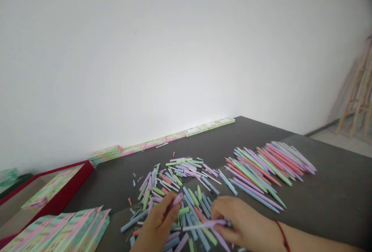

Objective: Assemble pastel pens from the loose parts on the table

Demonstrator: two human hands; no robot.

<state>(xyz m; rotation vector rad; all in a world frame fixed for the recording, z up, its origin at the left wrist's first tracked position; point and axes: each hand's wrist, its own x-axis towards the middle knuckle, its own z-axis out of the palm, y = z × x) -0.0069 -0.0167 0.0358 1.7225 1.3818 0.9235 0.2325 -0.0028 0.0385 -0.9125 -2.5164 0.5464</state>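
My left hand point(159, 223) is closed, pinching a short purple pen barrel point(177, 199) between thumb and fingers. In my closed right hand point(236, 218) is a purple pen part with a white refill point(207, 224) sticking out of it to the left. The two pieces are apart. Beneath and around both hands spreads a pile of loose pen parts point(188, 165) in purple, blue, green and coral, with thin white refills among them. To the right of my right hand lie rows of whole pens point(261, 168) in the same colours, side by side.
At the left stands a red box point(68, 184) with printed packs inside. Printed cards point(69, 230) lie stacked at the front left. Flat packs point(174, 136) line the wall along the dark table's point(328, 201) back edge. A wooden easel point(359, 93) stands at far right.
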